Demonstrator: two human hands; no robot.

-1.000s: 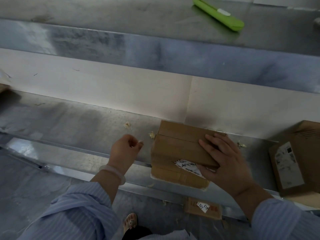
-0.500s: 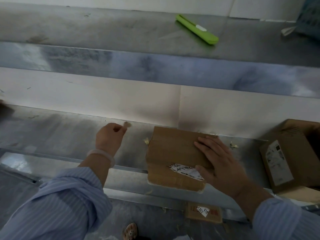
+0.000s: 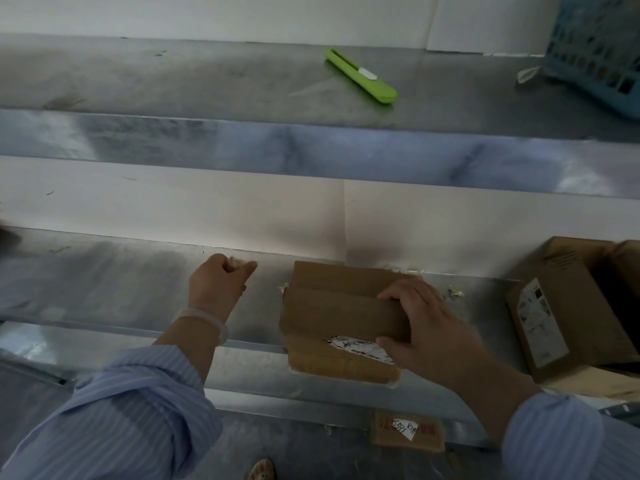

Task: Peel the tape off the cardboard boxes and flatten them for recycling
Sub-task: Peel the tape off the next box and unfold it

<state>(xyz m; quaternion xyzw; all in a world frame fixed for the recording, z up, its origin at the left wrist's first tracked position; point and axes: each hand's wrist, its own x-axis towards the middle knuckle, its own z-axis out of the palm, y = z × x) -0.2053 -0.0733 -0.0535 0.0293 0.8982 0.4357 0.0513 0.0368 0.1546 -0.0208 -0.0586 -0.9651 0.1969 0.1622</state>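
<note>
Right, far L first: a striped blue sleeve (image 3: 121,410) is seen rising from the bottom corner, w/ a pale bracelet (image 3: 204,322) worn at the wrist. The left hand (image 3: 218,285) is held over the metal table (image 3: 104,289), fingers curled in, and a small crumpled tape scrap (image 3: 234,262) is pinched betw. thumb and forefinger. Contact w/ the table can't be made out.

Centre now: the cardboard box (image 3: 332,306) is found lying on the table, toward its front edge, well apart from the L hand. A seam is seen running across its top, and a torn white label (image 3: 356,345) w/ dark print is stuck on the near part. A bit of debris (image 3: 284,289) is spotted just beside the box's L edge.

Up top, a green cutter (image 3: 362,77) is laid at an angle on the upper shelf (image 3: 173,74), well apart from both hands.

The box's R end is gripped by the right hand (image 3: 426,327): fingers are curled over the top, thumb is pressed at the near side by the label. Below, on the floor (image 3: 311,452), a flat cardboard piece (image 3: 408,429) w/ a handwritten tag is seen. More scraps (image 3: 455,294) are scattered just R of the box.

Far R: a second box (image 3: 561,323) w/ a shipping label is parked on the table, and a blue basket (image 3: 595,46) is cut off by the top corner.
</note>
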